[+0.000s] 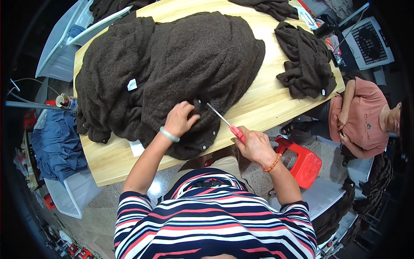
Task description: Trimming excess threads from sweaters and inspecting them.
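Note:
A dark brown fleecy garment (202,56) lies heaped over much of the table, with small snap-like buttons (204,147) along its near right edge. My left hand (181,118) rests on the cloth, fingers bent and thumb apart from them, beside another button (199,102). My right hand (255,149) is closed round the red handle of a screwdriver-like tool (221,115). Its thin metal shaft points up and left, the tip close to the cloth and to the right of my left fingers. Exactly what the tip touches cannot be made out.
A light wooden table (258,112) carries another brown garment (304,60) at right. Blue cloth (58,144) fills a white bin (69,200) at left. A red plastic stool (304,166) stands right of me, and a person in a pink shirt (364,114) is at the far right.

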The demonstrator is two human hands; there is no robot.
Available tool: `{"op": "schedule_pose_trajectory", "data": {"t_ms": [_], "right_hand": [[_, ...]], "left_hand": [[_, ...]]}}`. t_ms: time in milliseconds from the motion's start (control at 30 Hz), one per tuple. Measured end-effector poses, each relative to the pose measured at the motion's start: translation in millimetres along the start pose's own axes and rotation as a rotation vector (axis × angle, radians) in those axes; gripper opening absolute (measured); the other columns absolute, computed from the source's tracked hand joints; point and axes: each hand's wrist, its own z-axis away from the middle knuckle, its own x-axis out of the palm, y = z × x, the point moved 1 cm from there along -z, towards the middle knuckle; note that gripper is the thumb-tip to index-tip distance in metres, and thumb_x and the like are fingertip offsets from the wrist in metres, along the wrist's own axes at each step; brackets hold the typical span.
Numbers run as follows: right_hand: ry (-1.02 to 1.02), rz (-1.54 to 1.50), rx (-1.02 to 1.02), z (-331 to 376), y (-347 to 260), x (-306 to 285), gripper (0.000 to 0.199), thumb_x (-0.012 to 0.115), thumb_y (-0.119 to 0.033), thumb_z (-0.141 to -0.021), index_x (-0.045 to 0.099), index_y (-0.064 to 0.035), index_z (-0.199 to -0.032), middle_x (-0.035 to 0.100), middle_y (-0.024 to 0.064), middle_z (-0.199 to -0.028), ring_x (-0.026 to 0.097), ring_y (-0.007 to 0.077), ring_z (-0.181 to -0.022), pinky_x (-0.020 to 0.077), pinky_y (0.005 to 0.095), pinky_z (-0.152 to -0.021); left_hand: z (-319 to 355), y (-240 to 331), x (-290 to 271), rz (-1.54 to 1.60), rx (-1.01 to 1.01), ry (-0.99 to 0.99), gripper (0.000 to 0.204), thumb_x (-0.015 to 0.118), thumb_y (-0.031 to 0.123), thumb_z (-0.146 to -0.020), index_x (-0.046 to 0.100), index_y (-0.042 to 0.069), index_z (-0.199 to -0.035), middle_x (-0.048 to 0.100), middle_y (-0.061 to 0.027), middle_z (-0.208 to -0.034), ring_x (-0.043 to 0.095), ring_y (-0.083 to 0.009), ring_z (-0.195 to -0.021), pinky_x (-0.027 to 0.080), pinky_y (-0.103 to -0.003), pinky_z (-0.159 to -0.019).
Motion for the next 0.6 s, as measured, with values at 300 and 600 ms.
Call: {"op": "schedule_pose_trajectory", "data": {"t_ms": [300, 600], "right_hand": [[-0.068, 0.026, -0.178, 14, -17, 19, 0.02, 0.061, -0.024, -0.088, 0.059, -0.0056, -0.095, 0.064, 0.0191, -0.068, 0.066, 0.0373, -0.068, 0.0518, 0.0465, -0.064], [-0.153, 0.046, -0.221, 11, -28, 24, 0.027, 0.064, -0.032, -0.087, 0.061, -0.006, -0.093, 0.065, 0.021, -0.07, 0.066, 0.0378, -0.071, 0.0515, 0.0476, -0.066]], "left_hand": [[26, -1, -12, 0.052, -0.022, 0.014, 0.011, 0.067, 0.001, -0.076, 0.068, 0.004, -0.087, 0.057, -0.0099, -0.078, 0.059, -0.0274, -0.077, 0.049, -0.036, -0.071], [36, -22, -5, 0.689, -0.529, -0.064, 0.011, 0.064, 0.009, -0.09, 0.069, 0.0, -0.093, 0.068, 0.0002, -0.086, 0.058, -0.0056, -0.081, 0.047, -0.023, -0.075]]}}
